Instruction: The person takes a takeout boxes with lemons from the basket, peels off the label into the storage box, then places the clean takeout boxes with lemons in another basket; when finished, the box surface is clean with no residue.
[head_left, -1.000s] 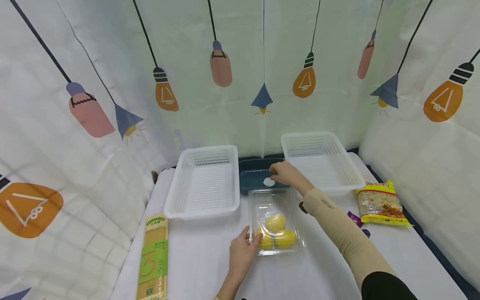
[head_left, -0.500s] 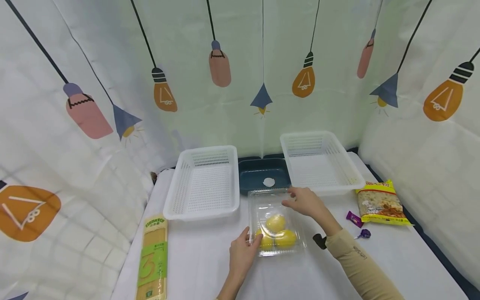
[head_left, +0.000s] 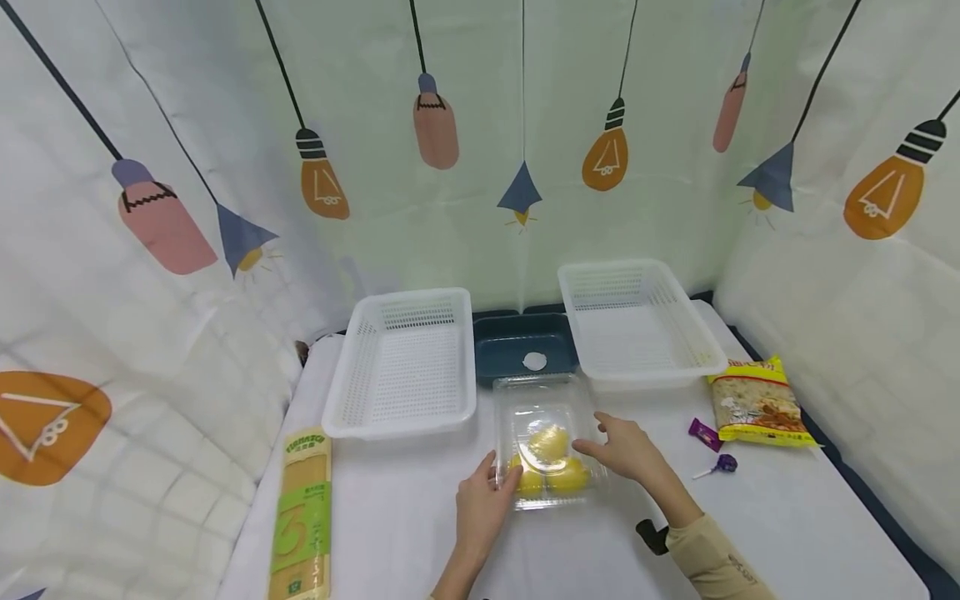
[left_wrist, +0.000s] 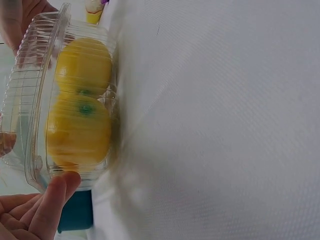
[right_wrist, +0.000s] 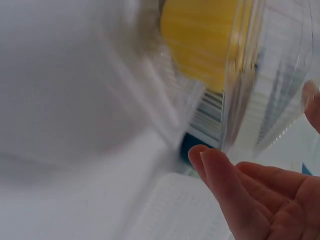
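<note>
Touching a clear box (head_left: 551, 396) of yellow fruit (head_left: 550, 444) with loosely extended fingers of the left hand (head_left: 480, 504), poising the right hand (head_left: 630, 450) spread-fingered alongside, before a dish (head_left: 501, 354) at the bench (head_left: 405, 517) back edge

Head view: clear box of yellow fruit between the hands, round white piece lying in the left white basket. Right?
Not the left white basket: the round white piece lies in the dark teal tray beside it, as the head view shows. The clear box of yellow fruit is indeed between left hand and right hand.
</note>
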